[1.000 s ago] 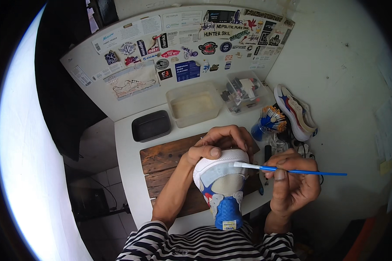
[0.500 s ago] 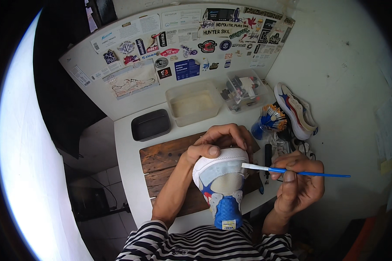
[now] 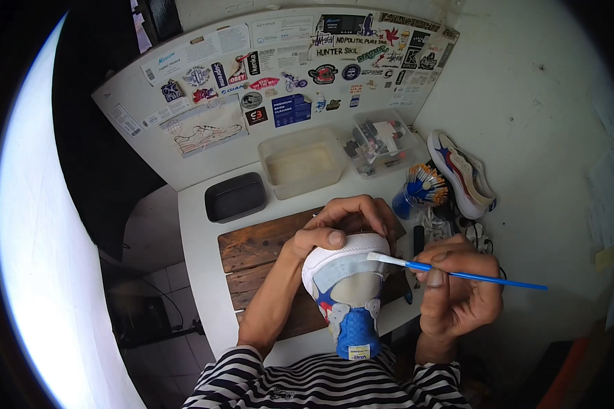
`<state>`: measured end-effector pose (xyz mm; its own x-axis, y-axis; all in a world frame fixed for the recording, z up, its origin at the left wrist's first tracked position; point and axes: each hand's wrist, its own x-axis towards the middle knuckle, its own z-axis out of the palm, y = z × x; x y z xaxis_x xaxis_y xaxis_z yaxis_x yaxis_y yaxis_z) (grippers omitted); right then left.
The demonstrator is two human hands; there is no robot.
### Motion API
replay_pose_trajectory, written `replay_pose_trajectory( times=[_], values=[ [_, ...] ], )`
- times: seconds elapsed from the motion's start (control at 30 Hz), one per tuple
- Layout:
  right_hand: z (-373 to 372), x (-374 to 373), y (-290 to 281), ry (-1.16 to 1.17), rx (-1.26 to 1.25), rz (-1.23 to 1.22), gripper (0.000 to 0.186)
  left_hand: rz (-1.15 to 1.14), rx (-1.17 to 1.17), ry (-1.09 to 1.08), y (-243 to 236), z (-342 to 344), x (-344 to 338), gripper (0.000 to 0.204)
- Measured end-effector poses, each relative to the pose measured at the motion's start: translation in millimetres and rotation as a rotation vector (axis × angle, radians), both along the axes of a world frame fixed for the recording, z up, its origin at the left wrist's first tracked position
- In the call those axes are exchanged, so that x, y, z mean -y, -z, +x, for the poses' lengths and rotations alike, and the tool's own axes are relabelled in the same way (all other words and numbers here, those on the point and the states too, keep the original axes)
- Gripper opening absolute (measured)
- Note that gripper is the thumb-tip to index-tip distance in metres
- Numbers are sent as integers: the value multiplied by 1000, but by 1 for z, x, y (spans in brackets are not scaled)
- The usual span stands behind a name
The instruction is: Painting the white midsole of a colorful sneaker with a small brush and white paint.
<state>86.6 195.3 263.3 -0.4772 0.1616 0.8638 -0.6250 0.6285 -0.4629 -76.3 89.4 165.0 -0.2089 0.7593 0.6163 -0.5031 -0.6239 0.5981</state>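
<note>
My left grip (image 3: 331,211) cups the toe of the shoe (image 3: 348,293), raised over the wooden board (image 3: 252,238); it looks light, soft-topped (the firm sole is the better hold), while the slim brush (image 3: 416,266) is pinched in my right grip (image 3: 460,290). Below spreads the white desk (image 3: 201,259), rightward a pale wall (image 3: 539,170).

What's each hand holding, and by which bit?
The left hand holds a sneaker by the white sole rim at its toe. The right hand holds a slim paintbrush by its blue handle, toward the bristle end.
</note>
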Motion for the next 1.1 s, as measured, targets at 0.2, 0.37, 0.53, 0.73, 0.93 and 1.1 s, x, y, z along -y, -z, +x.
replay_pose_trajectory(
  times=[0.2,0.37,0.53,0.73,0.93,1.1],
  values=[
    [7,-5,3,50,46,-101,13,-6,18,0,0,0,0,60],
    [3,4,0,-20,-4,-141,13,-9,19,-4,-2,2,-1,59],
    [-4,7,0,-76,22,-38,15,-8,25,-1,-4,3,2,59],
    [1,0,6,-6,39,-143,13,-3,0,-7,-1,-1,0,59],
    [5,-7,19,-26,41,-234,14,-4,11,-22,1,-1,0,59],
    [6,-5,21,-57,5,-352,14,0,14,-11,2,-2,-1,59]
  ],
)
